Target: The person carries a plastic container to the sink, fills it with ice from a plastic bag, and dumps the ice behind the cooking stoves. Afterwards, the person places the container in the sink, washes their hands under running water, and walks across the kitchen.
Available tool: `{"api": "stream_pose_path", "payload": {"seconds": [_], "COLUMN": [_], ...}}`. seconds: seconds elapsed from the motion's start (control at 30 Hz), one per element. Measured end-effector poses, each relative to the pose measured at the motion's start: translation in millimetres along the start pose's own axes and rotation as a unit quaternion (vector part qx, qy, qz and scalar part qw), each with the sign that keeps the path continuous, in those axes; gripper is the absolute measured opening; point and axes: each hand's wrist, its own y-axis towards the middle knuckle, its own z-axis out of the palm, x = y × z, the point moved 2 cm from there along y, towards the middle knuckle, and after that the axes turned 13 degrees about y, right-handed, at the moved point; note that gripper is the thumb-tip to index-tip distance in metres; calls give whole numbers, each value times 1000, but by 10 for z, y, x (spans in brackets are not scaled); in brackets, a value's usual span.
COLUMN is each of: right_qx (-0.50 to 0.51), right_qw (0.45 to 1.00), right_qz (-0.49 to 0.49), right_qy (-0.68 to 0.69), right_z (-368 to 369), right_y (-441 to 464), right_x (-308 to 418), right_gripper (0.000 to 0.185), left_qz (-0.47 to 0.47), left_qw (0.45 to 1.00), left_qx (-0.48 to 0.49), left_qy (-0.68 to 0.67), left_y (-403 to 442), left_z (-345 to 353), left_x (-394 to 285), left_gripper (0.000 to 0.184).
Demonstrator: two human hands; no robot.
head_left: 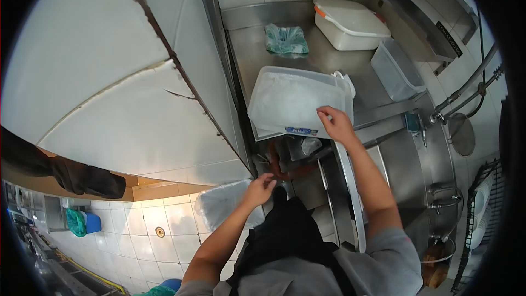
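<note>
A translucent plastic tub [298, 96] with a blue label [301, 131] on its near edge sits on the steel counter in front of me. My right hand [335, 123] is over the tub's near right part, fingers loosely bent and apart from the thumb, with nothing seen in them; whether it touches the tub I cannot tell. A white item [345, 83], partly hidden, shows at the tub's right edge. Lower down, my left hand [260, 189] hangs beside a bin with a clear liner [219, 203]. Its fingers are loosely curled, thumb apart, and no object shows there.
A crumpled green-tinted plastic bag [286, 39] lies on the steel counter [246, 38]. Farther right stand a cream lidded box [350, 25] and an empty clear container [397, 71]. Taps [419, 126] and a sink lie to the right. A white panel [126, 104] rises on the left.
</note>
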Motion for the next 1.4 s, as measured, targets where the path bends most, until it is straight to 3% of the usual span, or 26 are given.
{"api": "stream_pose_path", "payload": {"seconds": [0.07,0.1,0.17,0.2,0.27,0.3,0.37,0.4,0.47,0.5,0.57,0.6,0.67,0.7,0.77,0.97,1.0,1.03,1.1,1.13,1.2,1.3,1.4], "right_qx": [162,162,327,329,477,483,422,424,493,493,440,442,380,383,441,467,420,421,494,495,427,364,326], "right_qw": [966,965,850,851,774,774,819,819,749,751,819,819,887,887,815,813,858,858,773,773,857,901,926], "right_qz": [-82,-90,15,8,-46,-48,-62,-66,-80,-79,-1,-2,-13,-11,-41,21,-60,-62,-261,-258,-271,-221,-177], "right_qy": [-185,-185,-412,-409,-413,-406,-383,-380,-437,-431,-368,-365,-261,-257,-373,-347,-289,-289,-301,-301,-98,-83,-68], "right_z": [71,166,385,455,637,643,669,771,1074,1072,984,1118,1498,1441,1293,1388,1358,1342,1254,1210,1072,725,104], "right_y": [472,607,790,913,1020,1079,1234,1311,1293,1287,1387,1371,1434,1405,1468,1526,1542,1514,1382,1325,1306,1504,1529], "right_x": [-498,-705,-1125,-1079,-1051,-1089,-1144,-1305,-1611,-1484,-1238,-1557,-2450,-2202,-1648,-1208,-1202,-1223,-1033,-1021,-945,-857,-243], "right_gripper": [34,34,52,52,59,59,53,53,56,56,55,55,53,53,50,29,23,23,25,25,18,12,11], "left_qz": [33,60,46,76,110,102,152,128,100,81,49,15,-26,-69,-93,-151,-152,-153,-190,-189,-167,-171,-198], "left_qw": [999,996,996,989,974,975,935,936,932,927,923,919,911,904,898,885,882,881,891,892,895,883,882], "left_qx": [-33,-58,-71,-130,-197,-196,-297,-303,-319,-335,-344,-351,-358,-355,-356,-353,-355,-356,-314,-311,-337,-347,-312], "left_qy": [-4,-10,-29,8,27,31,123,125,137,147,164,179,204,228,241,263,270,270,267,267,239,265,293], "left_y": [199,310,529,646,872,1013,1246,1335,1543,1637,1820,1875,2011,2022,2088,2159,2201,2207,2218,2217,2258,2315,2364], "left_z": [-120,-188,-298,-365,-468,-480,-546,-587,-619,-637,-659,-668,-714,-705,-721,-754,-762,-755,-736,-721,-737,-799,-842], "left_x": [-382,-596,-935,-1068,-1258,-1300,-1406,-1492,-1525,-1535,-1531,-1506,-1508,-1477,-1432,-1186,-1155,-1121,-1064,-1034,-977,-931,-993], "left_gripper": [32,32,36,36,35,35,33,30,31,31,33,34,36,38,39,38,38,38,39,39,37,34,32]}}
